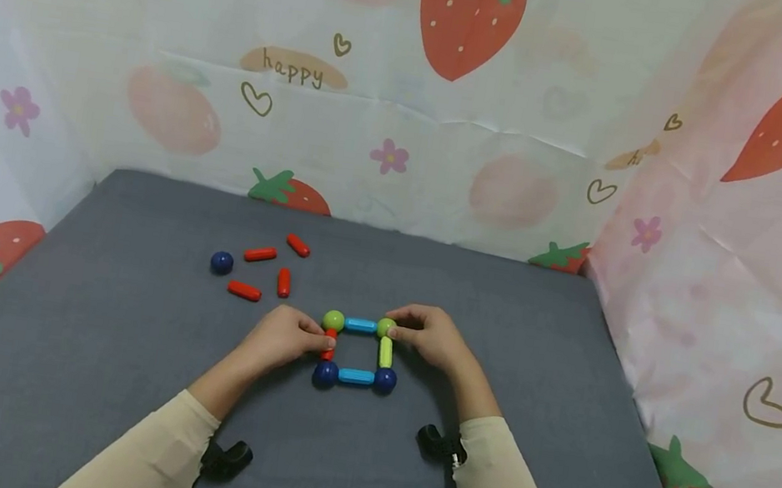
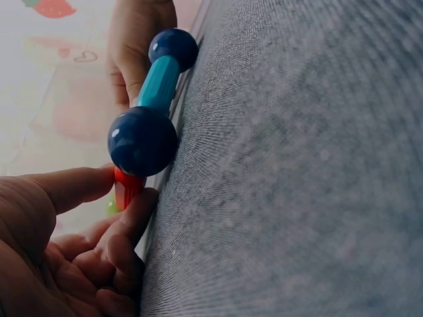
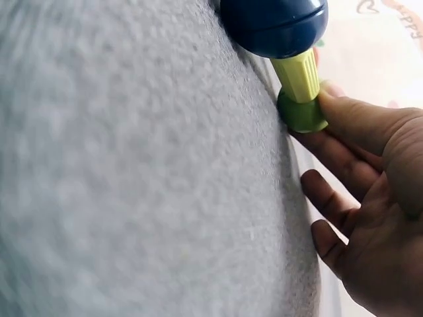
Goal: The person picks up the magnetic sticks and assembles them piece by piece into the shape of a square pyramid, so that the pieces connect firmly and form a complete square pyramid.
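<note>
A square of rods and balls lies on the grey cloth. Its far corners are a left green ball [image 1: 333, 321] and a right green ball [image 1: 386, 327]; its near corners are two dark blue balls [image 1: 325, 374] [image 1: 385, 380]. Light blue rods [image 1: 360, 325] [image 1: 356, 376] form the far and near sides. My left hand [image 1: 282, 337] pinches the red rod [image 2: 127, 187] on the left side between thumb and forefinger. At the far right corner, my right hand [image 1: 432, 336] pinches the green ball [image 3: 304, 113], which joins the yellow-green rod [image 3: 299, 76].
Several loose red rods [image 1: 260, 254] lie beyond the square to the left, with a single dark blue ball [image 1: 222, 263] beside them. A strawberry-print curtain [image 1: 396, 110] hangs around the back and sides of the grey table [image 1: 125, 297].
</note>
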Available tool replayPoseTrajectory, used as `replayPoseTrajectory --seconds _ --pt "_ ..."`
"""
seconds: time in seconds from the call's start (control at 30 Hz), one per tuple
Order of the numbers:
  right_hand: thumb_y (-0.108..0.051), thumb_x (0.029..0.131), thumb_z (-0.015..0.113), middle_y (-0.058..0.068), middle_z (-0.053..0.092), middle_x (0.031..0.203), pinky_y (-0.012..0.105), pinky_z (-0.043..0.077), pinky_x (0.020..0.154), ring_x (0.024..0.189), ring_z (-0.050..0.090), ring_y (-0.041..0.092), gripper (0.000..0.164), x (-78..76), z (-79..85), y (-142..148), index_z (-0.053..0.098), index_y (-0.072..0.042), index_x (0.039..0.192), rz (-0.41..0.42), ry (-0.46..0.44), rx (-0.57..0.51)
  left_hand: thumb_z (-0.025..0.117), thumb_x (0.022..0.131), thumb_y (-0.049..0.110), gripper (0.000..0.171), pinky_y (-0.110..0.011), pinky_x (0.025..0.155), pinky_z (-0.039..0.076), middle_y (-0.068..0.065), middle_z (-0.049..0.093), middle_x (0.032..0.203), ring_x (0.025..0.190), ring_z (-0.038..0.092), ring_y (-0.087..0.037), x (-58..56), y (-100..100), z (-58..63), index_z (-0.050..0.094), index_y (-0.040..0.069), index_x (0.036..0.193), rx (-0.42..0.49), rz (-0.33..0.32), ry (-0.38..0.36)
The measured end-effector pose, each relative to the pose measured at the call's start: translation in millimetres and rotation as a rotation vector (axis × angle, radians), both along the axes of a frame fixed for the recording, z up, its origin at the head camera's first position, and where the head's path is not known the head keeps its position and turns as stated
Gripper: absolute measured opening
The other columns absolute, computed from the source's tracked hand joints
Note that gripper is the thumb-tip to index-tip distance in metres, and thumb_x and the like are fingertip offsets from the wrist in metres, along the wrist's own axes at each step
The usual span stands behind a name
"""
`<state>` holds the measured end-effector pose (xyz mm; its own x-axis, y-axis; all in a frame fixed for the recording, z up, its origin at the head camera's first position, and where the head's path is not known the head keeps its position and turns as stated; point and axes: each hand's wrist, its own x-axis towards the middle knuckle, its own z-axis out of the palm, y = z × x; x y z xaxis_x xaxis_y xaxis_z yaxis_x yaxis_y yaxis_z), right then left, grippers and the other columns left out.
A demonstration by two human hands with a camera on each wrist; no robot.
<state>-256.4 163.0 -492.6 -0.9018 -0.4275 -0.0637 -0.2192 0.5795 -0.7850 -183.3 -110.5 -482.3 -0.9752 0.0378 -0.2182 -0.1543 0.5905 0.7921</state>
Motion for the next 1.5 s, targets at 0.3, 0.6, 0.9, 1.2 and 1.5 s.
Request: replayPoseTrajectory --seconds 0.3,0.6,0.9,1.2,1.5 --pt "-0.027 0.095 0.075 -0.005 0.073 0.114 0.041 0.053 0.093 0.106 0.065 0.015 0.024 0.3 0.8 -6 0.076 -0.022 0.119 -0.031 0.002 0.013 0.079 0.09 0.039 0.024 -0.031 0.072 0.045 -0.001 0.074 0.1 0.085 0.06 -0.018 -1.0 -2 -1.1 0.084 0.015 0.093 -0.028 0.027 0.015" --pt "-0.027 0.095 0.075 -0.004 0.073 0.114 0.04 0.054 0.09 0.105 0.066 0.016 0.025 -3.9 2.7 -10 0.076 -0.022 0.12 -0.022 0.004 0.016 0.08 0.089 0.039 0.025 -0.033 0.072 0.048 -0.002 0.074 0.098 0.083 0.061 -0.018 -1.8 -3 0.3 0.083 0.015 0.094 -0.052 0.042 0.049" --pt "-0.026 0.096 0.075 -0.003 0.073 0.113 0.039 0.053 0.09 0.104 0.065 0.015 0.025 -6.0 2.6 -9 0.076 -0.02 0.12 -0.026 -0.016 -0.003 0.079 0.09 0.038 0.027 -0.031 0.069 0.049 -0.002 0.074 0.094 0.08 0.062 -0.017 -7.6 -13 2.7 0.081 0.013 0.102 -0.046 -0.018 0.073" --pt "-0.027 0.095 0.075 -0.003 0.073 0.114 0.039 0.054 0.089 0.103 0.065 0.016 0.026 -5.7 2.1 -9 0.076 -0.021 0.121 -0.022 -0.014 0.001 0.074 0.096 0.032 0.033 -0.038 0.08 0.053 -0.003 0.073 0.112 0.097 0.062 -0.022 -17.3 -45 13.5 0.072 0.013 0.124 -0.075 -0.106 0.218" --pt "-0.028 0.095 0.075 -0.005 0.073 0.113 0.039 0.054 0.089 0.103 0.065 0.014 0.025 -5.9 2.2 -9 0.076 -0.022 0.12 -0.025 -0.02 0.007 0.075 0.096 0.019 0.032 -0.038 0.069 0.05 -0.011 0.07 0.115 0.085 0.058 -0.024 -27.0 -89 21.0 0.071 0.011 0.126 -0.211 -0.121 0.33"
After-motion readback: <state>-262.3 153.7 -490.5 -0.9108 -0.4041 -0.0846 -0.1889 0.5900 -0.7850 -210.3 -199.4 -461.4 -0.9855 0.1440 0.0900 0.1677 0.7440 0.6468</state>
